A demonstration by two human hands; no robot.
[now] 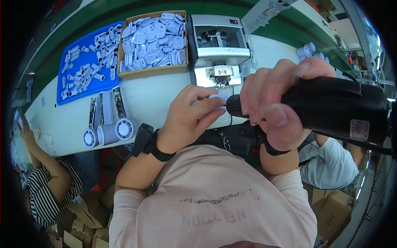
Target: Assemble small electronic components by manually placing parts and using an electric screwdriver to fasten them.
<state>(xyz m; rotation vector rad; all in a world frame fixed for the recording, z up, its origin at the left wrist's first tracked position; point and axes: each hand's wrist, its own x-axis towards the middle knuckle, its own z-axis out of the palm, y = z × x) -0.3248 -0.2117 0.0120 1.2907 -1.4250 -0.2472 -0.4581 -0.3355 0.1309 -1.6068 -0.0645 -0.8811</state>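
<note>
My right hand [275,105] is wrapped around a black electric screwdriver [335,105], held level with its tip pointing left. My left hand [188,118] pinches a small white plastic part [218,98] right at the screwdriver's tip; most of the part is hidden by my fingers. A black band sits on my left wrist [155,144]. Both hands hover over the near edge of the white worktable [153,101], in front of a grey bench machine [217,49].
A cardboard box [153,41] of white plastic covers and a blue tray [84,62] of small white pieces stand at the back left. Three white fan-like units [109,120] lie near the table's left front. Other people sit at left [49,182] and right [331,161].
</note>
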